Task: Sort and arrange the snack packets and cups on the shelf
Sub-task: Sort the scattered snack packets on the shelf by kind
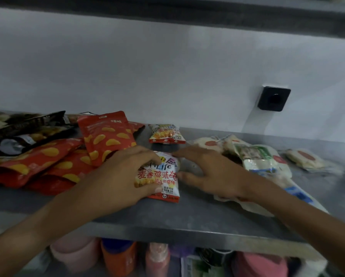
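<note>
Shelf [197,220], grey, mid level; contents as they lie.

Item 1: small packet [161,176], white and red with printed lettering. It lies flat near the shelf's middle, long axis running front to back, red bottom seam toward me, top edge toward the wall. My left hand [127,176] holds it, thumb curled against the near left edge and fingers bent over the top left corner. My right hand [211,174] sits at its right edge with fingers spread wide and fairly straight, thumb tip touching the packet's side; it grips nothing.

Item 2: second small packet [166,133], same print, flat behind the first and apart from it, red seam also toward me.

Item 3: red pouches [105,136] with yellow chip print, heaped left, overlapping; the topmost leans tilted.

Item 4: dark pouches [26,126], far left rear.

Item 5: pale wrapped packets [261,158], piled right, partly under my right forearm.

Below the shelf: cups [117,256], blurred, pink and orange.
</note>
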